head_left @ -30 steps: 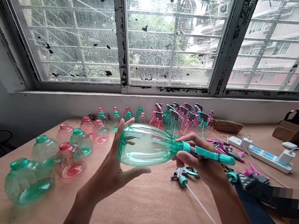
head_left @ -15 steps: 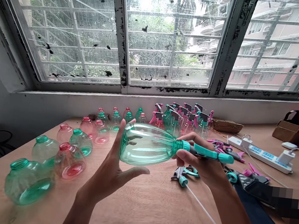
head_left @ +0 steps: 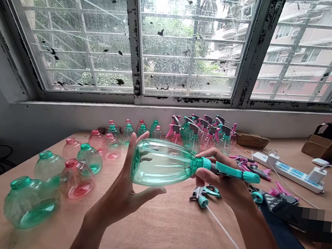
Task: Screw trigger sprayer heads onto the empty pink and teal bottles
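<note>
A clear green spray bottle (head_left: 164, 164) lies sideways in the air between my hands, its turquoise trigger head (head_left: 235, 172) fitted at the neck and pointing right. My left hand (head_left: 123, 187) cups the base, with the thumb stretched out below and some fingers partly visible through the plastic. At the neck, my right hand (head_left: 222, 179) pinches the turquoise collar (head_left: 206, 163) between thumb and fingers. Below it on the table lies a loose grey and turquoise trigger head (head_left: 202, 196) with a long white dip tube (head_left: 223, 229).
Several open green and pink bottles (head_left: 31, 203) stand on the left side of the table. Assembled spray bottles (head_left: 203, 133) cluster by the window wall. At right are pink trigger heads (head_left: 251, 166), a white power strip (head_left: 289, 172) with cables, and a cardboard box (head_left: 321, 146).
The bottle's base has dipped slightly, and my left hand has shifted a little with it. My right hand keeps its pinch on the collar.
</note>
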Available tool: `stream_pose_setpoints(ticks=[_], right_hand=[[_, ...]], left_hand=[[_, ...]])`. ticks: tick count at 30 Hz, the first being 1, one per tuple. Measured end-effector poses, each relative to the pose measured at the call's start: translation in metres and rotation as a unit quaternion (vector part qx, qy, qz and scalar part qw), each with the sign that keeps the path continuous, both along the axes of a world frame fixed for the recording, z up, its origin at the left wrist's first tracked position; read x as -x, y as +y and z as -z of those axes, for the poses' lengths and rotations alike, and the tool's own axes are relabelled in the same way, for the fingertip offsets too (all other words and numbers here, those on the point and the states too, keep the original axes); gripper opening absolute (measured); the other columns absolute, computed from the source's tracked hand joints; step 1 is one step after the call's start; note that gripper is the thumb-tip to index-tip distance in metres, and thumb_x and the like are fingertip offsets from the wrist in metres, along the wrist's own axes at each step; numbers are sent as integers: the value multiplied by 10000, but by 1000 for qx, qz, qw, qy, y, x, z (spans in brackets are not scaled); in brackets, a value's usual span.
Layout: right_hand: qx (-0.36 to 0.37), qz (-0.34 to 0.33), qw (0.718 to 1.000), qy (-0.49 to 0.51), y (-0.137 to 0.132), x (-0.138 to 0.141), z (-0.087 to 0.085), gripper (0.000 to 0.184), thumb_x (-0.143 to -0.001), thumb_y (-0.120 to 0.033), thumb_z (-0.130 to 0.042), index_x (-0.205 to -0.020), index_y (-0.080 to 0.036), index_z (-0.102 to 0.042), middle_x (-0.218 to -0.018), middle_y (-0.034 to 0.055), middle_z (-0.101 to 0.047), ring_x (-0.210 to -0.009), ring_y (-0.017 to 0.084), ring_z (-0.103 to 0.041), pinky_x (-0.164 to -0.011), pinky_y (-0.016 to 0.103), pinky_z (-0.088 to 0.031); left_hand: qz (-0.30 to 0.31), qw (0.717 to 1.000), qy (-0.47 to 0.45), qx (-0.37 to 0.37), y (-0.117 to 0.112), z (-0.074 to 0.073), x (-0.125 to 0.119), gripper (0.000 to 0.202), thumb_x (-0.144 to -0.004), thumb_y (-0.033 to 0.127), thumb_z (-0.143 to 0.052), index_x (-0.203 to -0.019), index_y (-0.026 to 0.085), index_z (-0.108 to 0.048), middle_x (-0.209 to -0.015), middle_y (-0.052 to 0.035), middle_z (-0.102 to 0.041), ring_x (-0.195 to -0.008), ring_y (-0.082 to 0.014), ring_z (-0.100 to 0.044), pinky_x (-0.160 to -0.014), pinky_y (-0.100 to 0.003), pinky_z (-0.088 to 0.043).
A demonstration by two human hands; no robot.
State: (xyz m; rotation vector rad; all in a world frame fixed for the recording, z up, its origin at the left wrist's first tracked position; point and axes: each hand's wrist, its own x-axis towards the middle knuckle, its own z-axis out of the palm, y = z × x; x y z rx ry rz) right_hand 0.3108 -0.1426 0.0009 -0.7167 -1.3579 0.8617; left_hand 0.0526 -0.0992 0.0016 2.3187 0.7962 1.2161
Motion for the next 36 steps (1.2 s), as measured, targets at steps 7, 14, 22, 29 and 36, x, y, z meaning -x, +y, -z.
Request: stream_pose_setpoints(ticks=[7, 14, 22, 29, 36], right_hand=[[4, 1, 1000, -3, -2, 0, -2, 252, -824, -384, -859, -945, -235, -695, -650, -20, -740, -525, 158, -648, -493, 261, -505], [1, 12, 1000, -14, -3, 2, -2, 254, -808, -361, -874, -952, -235, -706, -635, -26, -722, -535, 164, -666, -482, 251, -515], [-7, 7, 1000, 7, -2, 1, -2, 256, -815, -382, -864, -939, -231, -700, -605, -29, -721, -514, 164, -658, -480, 260, -521], [-3, 14, 1000, 10, -1, 0, 0, 241, -827, -375, -858, -916, -222, -695, -647, -13, -760, -527, 153, -667, -481, 243, -530], [-11, 28, 1000, 1, 1, -1, 1, 229, -839, -367, -852, -930, -227, -695, -641, -14, -763, -516, 149, -665, -480, 239, -536]], left_hand=[[21, 1000, -15, -11, 1, 2, 1, 1010, -958, 313, -691, -1610, 465, 64, -1758, -52, -57, -1467, -346, -448, -1173, -563, -455], [21, 999, -8, 41, 0, 2, 3, 1153, -875, 490, -768, -1596, 482, 132, -1754, -53, -110, -1454, -398, -448, -1194, -648, -396], [32, 999, -12, 21, -1, 0, 4, 1088, -901, 416, -761, -1594, 520, 71, -1756, -12, -92, -1453, -372, -459, -1195, -609, -422], [16, 999, 22, 46, -1, 1, 1, 1139, -901, 513, -728, -1568, 513, 195, -1758, -33, -71, -1417, -375, -502, -1161, -616, -454], [-15, 998, 45, 38, -2, -3, -1, 1117, -890, 484, -754, -1605, 467, 105, -1760, -41, -64, -1586, -370, -203, -1252, -595, -325]])
